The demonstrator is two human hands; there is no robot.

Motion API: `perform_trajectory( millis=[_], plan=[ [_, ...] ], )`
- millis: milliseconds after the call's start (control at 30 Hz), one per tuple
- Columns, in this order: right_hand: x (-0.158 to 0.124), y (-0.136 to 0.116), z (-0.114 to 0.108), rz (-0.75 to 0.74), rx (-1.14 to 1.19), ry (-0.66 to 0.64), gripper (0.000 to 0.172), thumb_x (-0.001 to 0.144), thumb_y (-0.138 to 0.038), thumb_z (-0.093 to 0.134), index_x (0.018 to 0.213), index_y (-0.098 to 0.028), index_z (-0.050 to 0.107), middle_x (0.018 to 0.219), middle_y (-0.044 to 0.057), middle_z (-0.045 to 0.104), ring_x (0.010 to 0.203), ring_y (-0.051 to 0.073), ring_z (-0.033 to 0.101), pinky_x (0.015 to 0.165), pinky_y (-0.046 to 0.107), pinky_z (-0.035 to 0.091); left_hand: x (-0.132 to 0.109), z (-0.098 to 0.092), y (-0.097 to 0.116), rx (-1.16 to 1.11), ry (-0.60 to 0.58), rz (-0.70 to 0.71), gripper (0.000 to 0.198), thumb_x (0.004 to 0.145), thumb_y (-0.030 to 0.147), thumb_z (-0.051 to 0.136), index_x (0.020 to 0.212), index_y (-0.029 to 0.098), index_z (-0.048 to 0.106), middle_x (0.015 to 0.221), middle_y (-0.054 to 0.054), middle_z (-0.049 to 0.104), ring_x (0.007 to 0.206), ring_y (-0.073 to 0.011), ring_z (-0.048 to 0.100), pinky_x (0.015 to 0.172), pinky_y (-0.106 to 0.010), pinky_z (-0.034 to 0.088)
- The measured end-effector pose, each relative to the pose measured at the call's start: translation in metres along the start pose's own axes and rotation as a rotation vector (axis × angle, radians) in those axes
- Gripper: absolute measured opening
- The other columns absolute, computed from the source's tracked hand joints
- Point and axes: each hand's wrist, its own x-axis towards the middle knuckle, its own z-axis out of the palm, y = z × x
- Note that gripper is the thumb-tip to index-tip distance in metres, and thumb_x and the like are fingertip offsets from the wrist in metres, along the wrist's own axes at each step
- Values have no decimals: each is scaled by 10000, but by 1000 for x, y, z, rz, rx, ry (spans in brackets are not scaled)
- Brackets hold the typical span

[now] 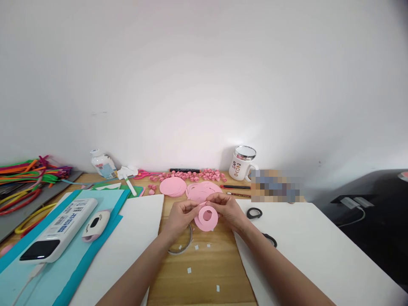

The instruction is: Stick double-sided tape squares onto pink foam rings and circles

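Note:
Both hands meet over the middle of the wooden table at a pink paper spiral (201, 223), whose coils hang below the fingers around a hole. My left hand (180, 214) pinches its upper left edge. On the upper right edge, the fingertips of my right hand (227, 208) are closed on the same paper. Just behind lie a stack of pink paper discs (172, 187) and a pile of cut pink paper (204, 189). A roll of tape (191, 242) lies partly under my left wrist. Black-handled scissors (254, 213) are partly hidden beneath my right forearm.
Small rolled pink paper flowers (210, 174) line the wall beside a white mug (242, 163). White paper sheets (134, 238) (306, 246) flank the wood. At left are a white power bank (60, 229), a small white device (96, 225) and coloured pipe cleaners (35, 174). Small white scraps dot the table.

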Motion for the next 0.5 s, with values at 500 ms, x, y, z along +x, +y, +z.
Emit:
perform_trajectory(
  millis=[500],
  plan=[
    [-1,-3,2,0,15,-4,247,597,-314,706,796,-172,667,692,16,651,557,102,540,476,201,387,-1,0,0,-23,4,11,386,657,442,628,903,147,671,694,-45,676,492,-116,527,353,-182,391]
  ],
)
